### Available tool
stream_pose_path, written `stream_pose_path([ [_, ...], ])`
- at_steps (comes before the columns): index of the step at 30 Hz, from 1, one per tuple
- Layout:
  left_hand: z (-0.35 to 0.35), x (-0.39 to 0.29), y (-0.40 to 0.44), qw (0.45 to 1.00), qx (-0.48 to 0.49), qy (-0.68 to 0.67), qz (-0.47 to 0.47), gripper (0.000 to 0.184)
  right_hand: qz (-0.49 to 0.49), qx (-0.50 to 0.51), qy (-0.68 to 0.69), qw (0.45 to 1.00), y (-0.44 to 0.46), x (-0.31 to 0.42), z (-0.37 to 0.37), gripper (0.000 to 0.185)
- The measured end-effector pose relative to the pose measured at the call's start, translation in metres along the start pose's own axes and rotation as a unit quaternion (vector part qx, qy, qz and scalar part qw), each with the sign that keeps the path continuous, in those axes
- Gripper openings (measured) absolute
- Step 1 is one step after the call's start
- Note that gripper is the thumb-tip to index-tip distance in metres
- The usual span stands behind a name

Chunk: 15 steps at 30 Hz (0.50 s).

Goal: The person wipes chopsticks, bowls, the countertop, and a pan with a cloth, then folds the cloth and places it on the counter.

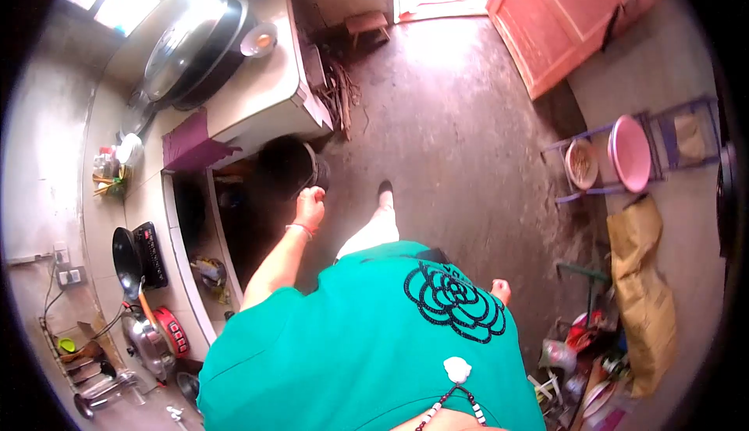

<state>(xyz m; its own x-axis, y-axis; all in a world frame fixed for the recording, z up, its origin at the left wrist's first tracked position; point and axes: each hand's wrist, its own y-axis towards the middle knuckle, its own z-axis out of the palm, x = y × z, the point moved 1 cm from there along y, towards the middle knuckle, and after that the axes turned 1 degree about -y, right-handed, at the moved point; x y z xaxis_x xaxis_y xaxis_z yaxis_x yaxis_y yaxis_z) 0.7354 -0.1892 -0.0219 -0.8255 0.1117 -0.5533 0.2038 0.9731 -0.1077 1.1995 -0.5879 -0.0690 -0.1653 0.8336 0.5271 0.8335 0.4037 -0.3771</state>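
My left hand [310,208], with a band at its wrist, is closed at the lower edge of a dark round bucket [318,172]. The bucket is tilted beside the counter's end, its opening in deep shadow. Past the right side of my green shirt [359,329], only a small part of my right hand [502,290] shows. Its fingers are too small and hidden to read, and no object is visible at it.
A white-topped counter [265,80] holds a large wok with a lid [183,49]. Firewood [339,99] leans at its end. A stool [367,25], open door [546,21], rack with a pink basin [630,152], brown sack [640,298] and floor clutter surround the dark floor [460,134].
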Motion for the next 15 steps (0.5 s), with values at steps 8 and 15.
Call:
stream_pose_path([
  [8, 0.003, 0.005, 0.093, 0.995, 0.075, -0.063, 0.033, 0.032, -0.018, 0.096, -0.028, 0.995, 0.12, 0.034, 0.064, 0.02],
  [15, -0.039, -0.047, 0.196, 0.974, 0.127, -0.187, 0.015, 0.025, -0.059, 0.085, 0.002, 0.995, 0.195, 0.112, 0.071, 0.023],
])
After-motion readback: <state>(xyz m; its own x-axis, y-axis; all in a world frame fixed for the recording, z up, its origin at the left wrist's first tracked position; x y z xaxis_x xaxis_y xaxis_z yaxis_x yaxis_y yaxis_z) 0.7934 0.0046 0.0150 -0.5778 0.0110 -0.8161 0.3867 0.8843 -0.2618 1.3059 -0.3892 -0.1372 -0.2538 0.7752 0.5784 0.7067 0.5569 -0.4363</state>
